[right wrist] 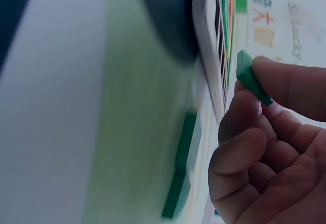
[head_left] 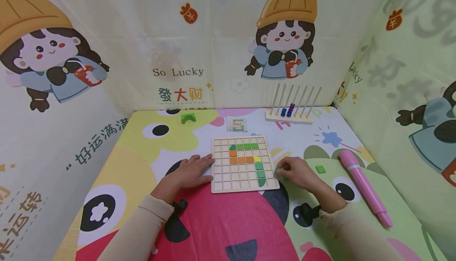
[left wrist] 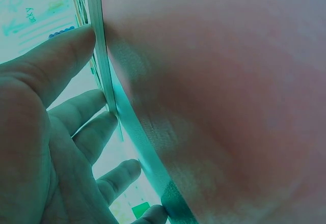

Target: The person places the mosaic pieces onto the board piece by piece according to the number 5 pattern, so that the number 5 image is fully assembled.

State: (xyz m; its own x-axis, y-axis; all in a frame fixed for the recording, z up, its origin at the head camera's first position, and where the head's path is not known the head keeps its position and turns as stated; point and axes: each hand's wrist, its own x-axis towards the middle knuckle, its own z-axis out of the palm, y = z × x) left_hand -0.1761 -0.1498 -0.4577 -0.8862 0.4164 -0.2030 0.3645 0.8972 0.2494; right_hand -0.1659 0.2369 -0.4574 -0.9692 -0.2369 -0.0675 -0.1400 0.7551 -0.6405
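A square wooden grid board [head_left: 221, 186] lies on the table, with green, orange and yellow tiles forming a bent line in its cells. My left hand [head_left: 190, 173] rests flat at the board's left side, fingers spread and fingertips right at its edge; the left wrist view shows the thumb and fingers [left wrist: 76, 104] along that edge. Beyond the board's right edge, my right hand [head_left: 297, 173] pinches a small green tile [right wrist: 249, 79] between thumb and fingers. A loose green square tile [head_left: 320, 169] lies to the right of this hand.
A small pattern card [head_left: 229, 128] lies behind the board. Farther back stand a green arch block [head_left: 188, 117] and a wooden peg rack [head_left: 288, 119] with dark beads. At right lies a pink pen-shaped toy [head_left: 367, 190]. Printed cloth walls enclose the table.
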